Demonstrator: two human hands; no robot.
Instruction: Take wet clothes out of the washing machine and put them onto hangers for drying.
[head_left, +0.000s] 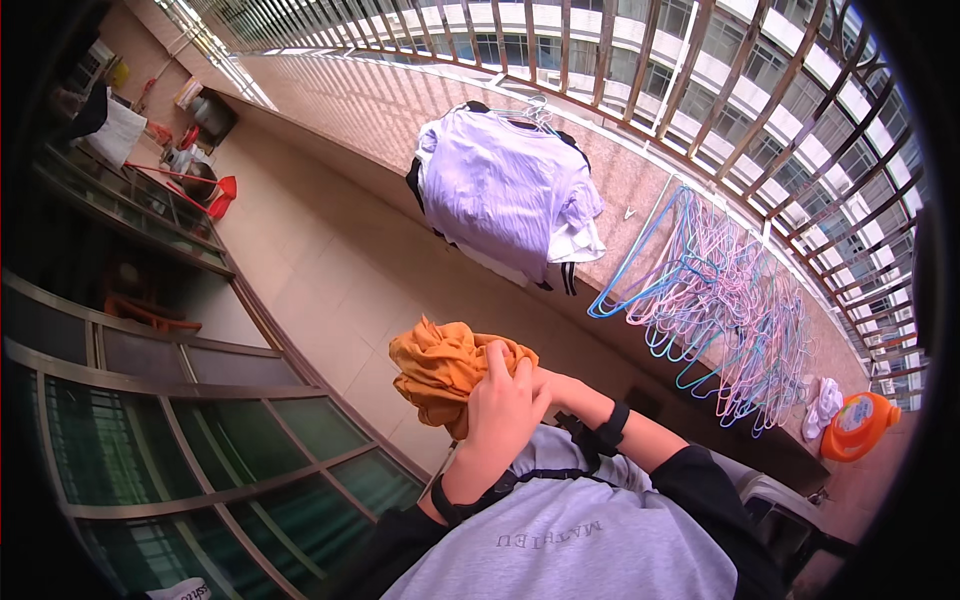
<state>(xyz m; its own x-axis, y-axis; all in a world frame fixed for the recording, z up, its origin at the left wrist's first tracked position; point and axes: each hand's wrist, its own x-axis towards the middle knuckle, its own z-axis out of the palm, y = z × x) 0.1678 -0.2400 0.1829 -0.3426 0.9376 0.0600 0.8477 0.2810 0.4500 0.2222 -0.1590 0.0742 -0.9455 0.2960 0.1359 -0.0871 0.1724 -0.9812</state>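
A bunched-up orange cloth, perhaps a garment, is held in front of my body, its folds balled together. My left hand lies over its near right side with the fingers bent against the fabric. Just behind, my right hand grips the bundle from the right; its fingers are partly hidden by the left hand and the cloth. Both wrists wear black straps. Farther ahead, a lilac T-shirt hangs on the balcony wall, with white and black clothes behind it.
Many pastel wire hangers hang tangled along the wall ledge under metal bars. An orange detergent jug and a white cloth rest at right. Green-glazed sliding doors line the left. A red dustpan stands far left.
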